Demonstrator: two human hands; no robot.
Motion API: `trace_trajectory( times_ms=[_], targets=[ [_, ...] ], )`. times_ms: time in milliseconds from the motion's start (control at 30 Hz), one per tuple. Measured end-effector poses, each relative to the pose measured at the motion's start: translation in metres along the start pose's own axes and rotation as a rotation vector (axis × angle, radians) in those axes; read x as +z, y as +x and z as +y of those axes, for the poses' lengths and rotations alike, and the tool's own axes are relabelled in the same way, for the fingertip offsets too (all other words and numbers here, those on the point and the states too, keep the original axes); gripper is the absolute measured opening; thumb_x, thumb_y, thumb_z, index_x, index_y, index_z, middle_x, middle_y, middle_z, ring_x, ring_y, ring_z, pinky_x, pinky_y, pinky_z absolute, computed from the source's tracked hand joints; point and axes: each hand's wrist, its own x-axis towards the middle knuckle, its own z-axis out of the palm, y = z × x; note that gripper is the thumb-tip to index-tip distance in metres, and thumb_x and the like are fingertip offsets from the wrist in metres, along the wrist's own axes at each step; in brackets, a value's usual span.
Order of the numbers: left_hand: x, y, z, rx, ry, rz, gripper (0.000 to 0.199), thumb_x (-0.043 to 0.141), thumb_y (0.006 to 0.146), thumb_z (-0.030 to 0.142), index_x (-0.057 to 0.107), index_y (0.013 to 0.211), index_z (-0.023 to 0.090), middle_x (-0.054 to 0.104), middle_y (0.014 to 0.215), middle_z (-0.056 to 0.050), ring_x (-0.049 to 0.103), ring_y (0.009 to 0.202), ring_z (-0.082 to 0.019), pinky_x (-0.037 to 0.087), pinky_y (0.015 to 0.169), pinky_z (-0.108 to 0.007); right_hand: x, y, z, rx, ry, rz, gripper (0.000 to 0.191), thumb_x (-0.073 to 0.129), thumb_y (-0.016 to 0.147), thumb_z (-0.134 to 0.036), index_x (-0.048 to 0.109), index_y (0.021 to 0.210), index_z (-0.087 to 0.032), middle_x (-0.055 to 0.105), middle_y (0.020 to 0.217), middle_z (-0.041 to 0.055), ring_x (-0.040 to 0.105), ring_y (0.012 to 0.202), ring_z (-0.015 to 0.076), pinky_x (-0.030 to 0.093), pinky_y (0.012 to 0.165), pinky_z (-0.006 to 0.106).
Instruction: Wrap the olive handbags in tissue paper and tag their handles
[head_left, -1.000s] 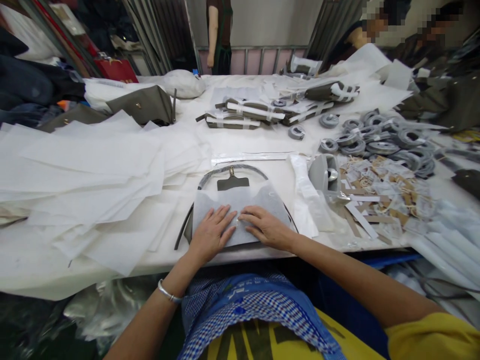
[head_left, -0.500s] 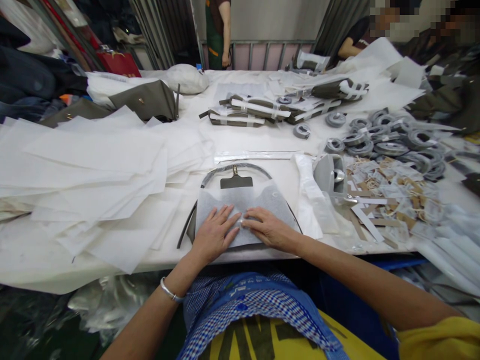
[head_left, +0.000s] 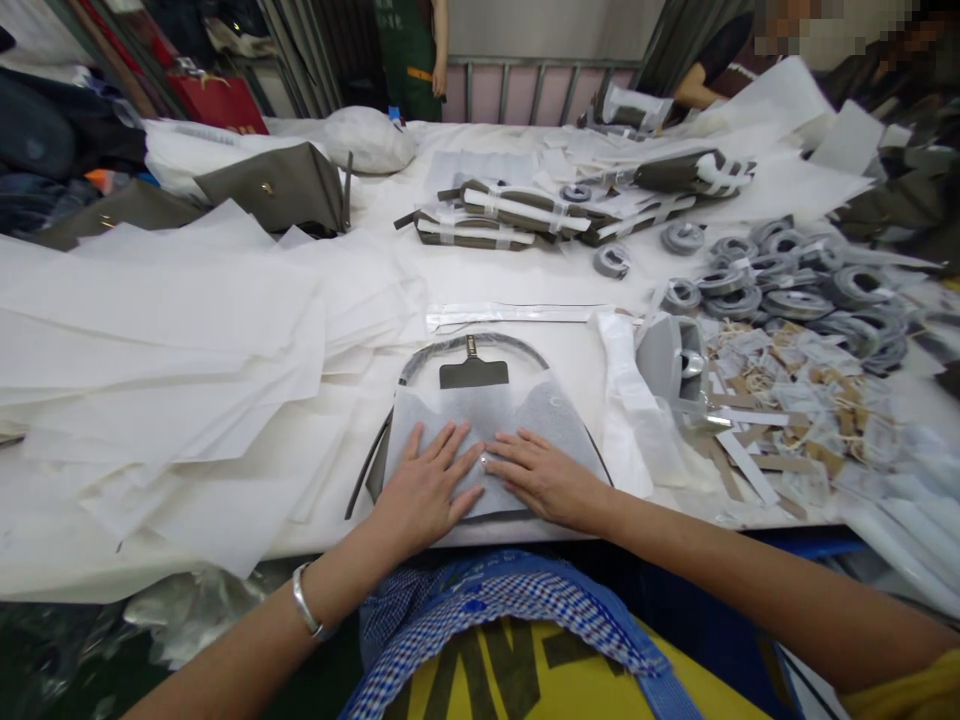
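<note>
A dark olive handbag (head_left: pixel 474 373) lies flat at the table's front edge, its handle arched at the top and a strap showing along the left. Translucent white paper (head_left: pixel 517 405) covers most of its front. My left hand (head_left: pixel 431 485) rests on the paper, palm down with fingers spread. Just to the right, my right hand (head_left: pixel 544 475) also lies on the paper, fingers stretched out. The fingertips of both hands are close to a small shiny spot at the bag's middle.
White paper sheets (head_left: pixel 165 350) are spread at the left. A grey tape dispenser (head_left: pixel 664 365) stands right of the bag, near tags (head_left: pixel 817 395) and coiled straps (head_left: pixel 795 280). Wrapped handles (head_left: pixel 510 215) lie beyond. A person (head_left: pixel 412 60) stands behind the table.
Both hands have flattened somewhat on the paper, with the right fingers straighter. The view has shifted slightly. The bag remains under the hands.
</note>
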Motion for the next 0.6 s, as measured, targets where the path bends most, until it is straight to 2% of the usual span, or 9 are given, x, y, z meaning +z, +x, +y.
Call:
trace_trajectory(
  times_ms=[167, 267, 400, 533, 600],
  targets=[
    [-0.001, -0.001, -0.008, 0.038, 0.032, 0.018, 0.062, 0.042, 0.096, 0.055, 0.03, 0.151, 0.029, 0.028, 0.161, -0.007, 0.021, 0.148, -0.031, 0.012, 0.119, -0.062, -0.006, -0.009, 0.003, 0.081, -0.095, -0.005, 0.055, 0.052, 0.096, -0.042, 0.039, 0.148, -0.032, 0.029, 0.16, 0.0083, 0.026, 0.147, 0.0324, 0.022, 0.117, 0.061],
    [0.002, -0.003, -0.011, 0.027, 0.033, 0.024, 0.065, 0.044, 0.096, 0.054, 0.027, 0.153, 0.029, 0.023, 0.162, -0.008, 0.017, 0.149, -0.032, 0.01, 0.119, -0.061, 0.001, -0.013, 0.004, 0.115, -0.129, 0.022, 0.062, 0.055, 0.094, -0.046, 0.035, 0.151, -0.031, 0.024, 0.162, 0.0079, 0.021, 0.149, 0.0331, 0.019, 0.118, 0.059],
    [0.009, -0.002, -0.015, 0.032, 0.026, 0.038, 0.068, 0.047, 0.094, 0.057, 0.028, 0.153, 0.03, 0.024, 0.162, -0.009, 0.019, 0.149, -0.032, 0.008, 0.12, -0.058, 0.011, -0.015, 0.008, 0.107, -0.213, 0.074, 0.066, 0.054, 0.094, -0.048, 0.034, 0.152, -0.026, 0.029, 0.16, 0.0096, 0.023, 0.148, 0.0325, 0.018, 0.119, 0.055],
    [0.018, 0.0, -0.02, 0.058, 0.021, 0.115, 0.067, 0.051, 0.09, 0.063, 0.032, 0.15, 0.04, 0.031, 0.159, -0.009, 0.027, 0.146, -0.032, 0.007, 0.12, -0.055, 0.02, -0.016, 0.017, 0.043, -0.303, 0.114, 0.064, 0.05, 0.095, -0.054, 0.035, 0.152, -0.027, 0.039, 0.155, 0.0113, 0.029, 0.145, 0.0339, 0.019, 0.118, 0.055],
    [0.021, 0.0, -0.021, 0.067, 0.031, 0.138, 0.069, 0.054, 0.088, 0.064, 0.031, 0.149, 0.043, 0.036, 0.156, -0.01, 0.031, 0.145, -0.032, 0.008, 0.12, -0.056, 0.023, -0.018, 0.019, 0.041, -0.308, 0.096, 0.062, 0.05, 0.096, -0.05, 0.033, 0.152, -0.029, 0.039, 0.155, 0.0101, 0.03, 0.144, 0.0343, 0.018, 0.118, 0.055]
  ],
)
